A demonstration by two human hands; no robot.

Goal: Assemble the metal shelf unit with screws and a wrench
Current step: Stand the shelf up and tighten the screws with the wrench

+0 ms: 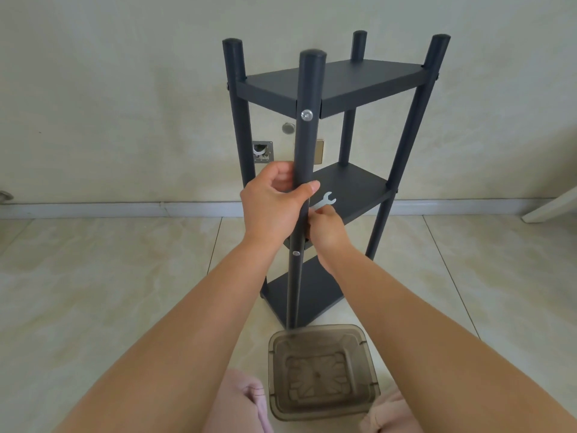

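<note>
Scene: A person sits on a tiled floor (pixel 109 276) before a dark metal shelf unit (pixel 337 85) with 3 shelves and 4 posts, standing upright near a pale wall (pixel 125 89).

Landmark: The near front post (pixel 307 145), closest to the person, serves as the reference for everything below.

Left hand (pixel 274 207): Its grip is wrapped round the near front post about midway up, thumb across the front, steadying the frame.

Right hand (pixel 327 228): Just right of the post and slightly lower, its grip is pinched on the handle of a small silver wrench (pixel 326 201), whose open jaw points up and to the right, clear of any fastener.

Screws: 1 bright screw (pixel 307 115) shows on the post at the top shelf; a 2nd, smaller screw head (pixel 295 253) shows lower on the same post, under the hands.

Tray: A smoky plastic tray (pixel 321 370) lies on the floor at the foot of the post, between the person's knees; no loose screws can be made out in it.

Stage: The frame looks nearly whole, so this reads as final tightening.

Risk: The thin wrench, held only by its tip, could slip off a screw head and round it or drop. Hard turning with 1 steadying hand could rock the tall, narrow unit on the smooth tile, and the tray sits where it might tip.
</note>
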